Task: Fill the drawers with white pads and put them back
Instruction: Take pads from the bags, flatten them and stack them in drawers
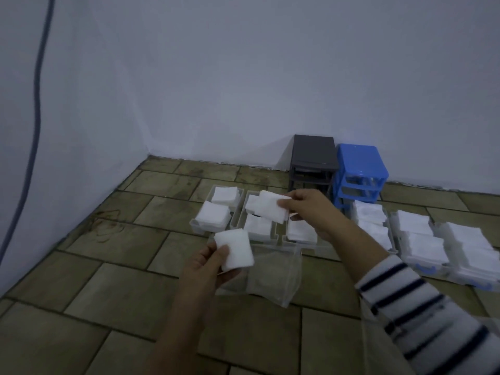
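Observation:
My left hand [207, 269] pinches a stack of white pads [234, 249] and also holds the near-left edge of a clear plastic drawer [273, 277], which has no pads in it. My right hand [308, 209] grips a second stack of white pads [272, 208] above the clear drawers on the floor. Clear drawers with pads lie behind: one at the left [213, 212], one in the middle [257, 226], another partly hidden under my right wrist [301, 232].
A dark grey drawer cabinet [312, 161] and a blue one [361, 171] stand against the wall. Several pad-filled drawers with blue handles [416, 239] lie at the right. A grey cable [35, 109] hangs down the left wall. The floor is brown tile.

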